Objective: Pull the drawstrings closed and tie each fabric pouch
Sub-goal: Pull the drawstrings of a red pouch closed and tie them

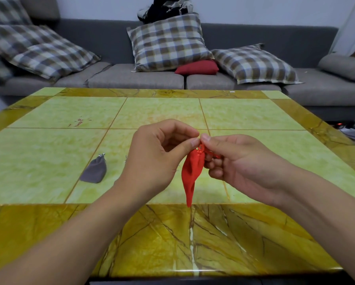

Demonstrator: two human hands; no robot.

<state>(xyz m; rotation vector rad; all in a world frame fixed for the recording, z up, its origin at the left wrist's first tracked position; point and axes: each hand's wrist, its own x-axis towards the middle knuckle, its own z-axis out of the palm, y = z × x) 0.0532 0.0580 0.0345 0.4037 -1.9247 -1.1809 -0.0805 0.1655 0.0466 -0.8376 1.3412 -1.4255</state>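
A red fabric pouch (191, 175) hangs in the air above the near half of the table, its gathered mouth at the top. My left hand (158, 159) pinches the red drawstring at the pouch's mouth with thumb and forefinger. My right hand (232, 159) pinches the string from the other side, its lower fingers curled round a strand of the red cord (213, 155). A grey fabric pouch (94, 171) lies flat on the table to the left of my hands, its mouth gathered with a silvery cord at the far end.
The table (55, 153) is a glossy yellow-green tiled top with a dark ochre marble border. Behind it stands a grey sofa (135, 79) with several checked cushions and a red cushion (197, 67). Cables and a power strip (349, 125) lie on the floor at right.
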